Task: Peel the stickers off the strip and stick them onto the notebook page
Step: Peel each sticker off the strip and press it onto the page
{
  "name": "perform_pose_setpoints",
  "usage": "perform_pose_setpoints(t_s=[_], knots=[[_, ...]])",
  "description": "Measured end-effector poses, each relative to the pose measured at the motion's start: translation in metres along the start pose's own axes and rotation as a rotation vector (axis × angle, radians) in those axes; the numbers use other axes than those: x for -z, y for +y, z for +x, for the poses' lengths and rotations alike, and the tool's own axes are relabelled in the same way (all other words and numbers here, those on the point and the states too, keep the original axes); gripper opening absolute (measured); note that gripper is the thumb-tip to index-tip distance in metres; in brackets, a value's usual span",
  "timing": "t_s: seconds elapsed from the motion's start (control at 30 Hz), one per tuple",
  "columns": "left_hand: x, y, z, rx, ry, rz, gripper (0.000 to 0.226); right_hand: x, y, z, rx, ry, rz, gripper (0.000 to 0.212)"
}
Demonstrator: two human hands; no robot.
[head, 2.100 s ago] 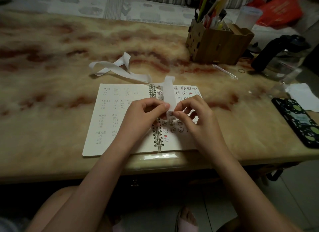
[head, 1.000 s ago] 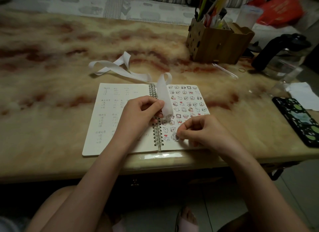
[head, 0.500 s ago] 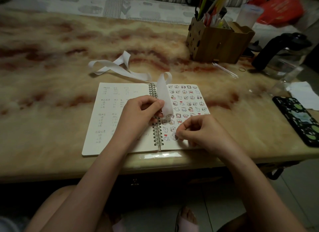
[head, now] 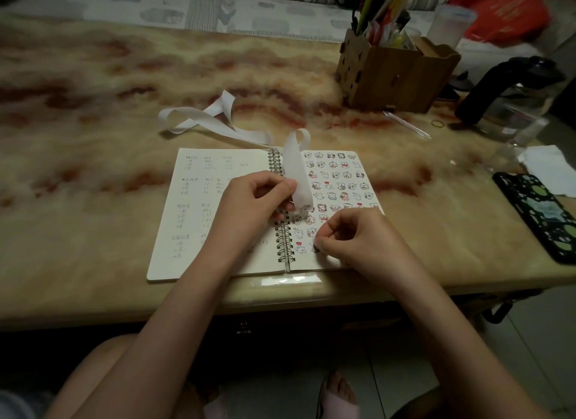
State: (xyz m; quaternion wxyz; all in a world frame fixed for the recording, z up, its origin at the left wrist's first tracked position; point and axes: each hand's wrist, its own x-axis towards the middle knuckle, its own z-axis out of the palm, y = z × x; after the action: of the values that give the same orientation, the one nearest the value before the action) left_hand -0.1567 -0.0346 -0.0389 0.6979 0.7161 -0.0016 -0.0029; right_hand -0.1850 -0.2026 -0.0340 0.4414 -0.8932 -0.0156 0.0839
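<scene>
Hands: left (head: 249, 206) around strip (head: 298, 166), right (head: 358, 241) on page (head: 304, 261).

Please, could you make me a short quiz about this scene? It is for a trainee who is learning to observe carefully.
1. True or false: the left hand holds the white strip above the notebook.
2. What do the fingertips of the right hand touch? A. the strip. B. the sticker page, low near the spiral. C. the left hand.
3. Name the flat thing lying at the right edge of the table.

Key: 1 true; 2 B; 3 the phone in a dark patterned case.
</scene>
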Motion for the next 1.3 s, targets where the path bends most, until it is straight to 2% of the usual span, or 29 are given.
perform_pose_setpoints(t_s=[0.33,0.6,0.77,0.97,1.03,1.13,1.2,1.3], knots=[[0.0,0.0,0.0,0.005,0.001,0.01,0.012,-0.002,0.005,0.002,0.041,0.044,-0.113,0.013],[0.001,-0.001,0.0,0.01,0.007,0.009,0.012,0.003,0.008,0.008,0.035,0.035,-0.055,0.012],[0.0,0.001,-0.001,-0.004,0.005,0.003,0.011,0.001,0.007,0.006,0.006,0.015,-0.03,0.028],[0.0,0.003,-0.002,0.002,0.012,-0.003,0.011,0.003,0.01,0.008,0.03,0.017,-0.072,0.014],[0.0,0.003,-0.002,-0.001,0.01,-0.008,0.011,0.003,0.009,0.009,0.032,0.058,-0.016,0.012],[0.0,0.003,-0.002,-0.009,0.006,-0.021,0.012,0.006,0.002,0.008,0.128,0.189,0.197,0.009],[0.0,0.004,-0.002,-0.015,-0.003,-0.032,0.012,0.009,-0.004,0.006,0.239,0.265,0.228,0.005],[0.0,0.006,-0.002,-0.028,-0.014,-0.043,0.012,0.005,-0.01,0.005,0.306,0.272,0.234,0.009]])
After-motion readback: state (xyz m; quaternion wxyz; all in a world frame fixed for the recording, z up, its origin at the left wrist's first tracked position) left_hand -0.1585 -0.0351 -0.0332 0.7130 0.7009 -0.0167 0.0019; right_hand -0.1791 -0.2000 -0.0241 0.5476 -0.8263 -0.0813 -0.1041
